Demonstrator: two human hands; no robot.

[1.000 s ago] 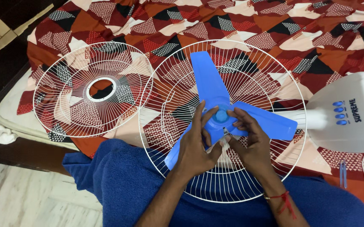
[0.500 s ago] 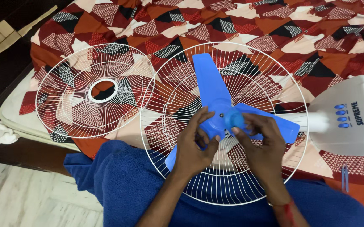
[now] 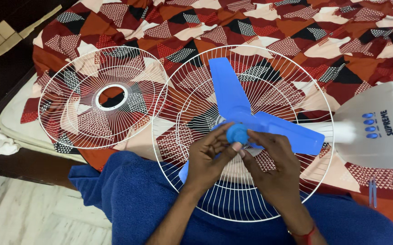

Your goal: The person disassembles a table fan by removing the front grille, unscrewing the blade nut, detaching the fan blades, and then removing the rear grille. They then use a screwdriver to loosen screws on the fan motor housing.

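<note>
Round blue cap [image 3: 237, 133] now off blade hub, pinched between fingers of my left hand [image 3: 210, 159] and right hand [image 3: 269, 159], just in front of blue blade [image 3: 251, 119]. Blade sits in white guard [image 3: 192, 181], seemingly free to lift. Spare guard [image 3: 101, 97] on bed.

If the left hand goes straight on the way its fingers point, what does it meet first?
The left hand points up and to the right; its fingertips already touch the round blue cap. Beyond that comes the blue fan blade, though depth is unclear.

Even, soft indoor light, sharp throughout, faint shadows only, with the dark upper-left corner dim.
</note>
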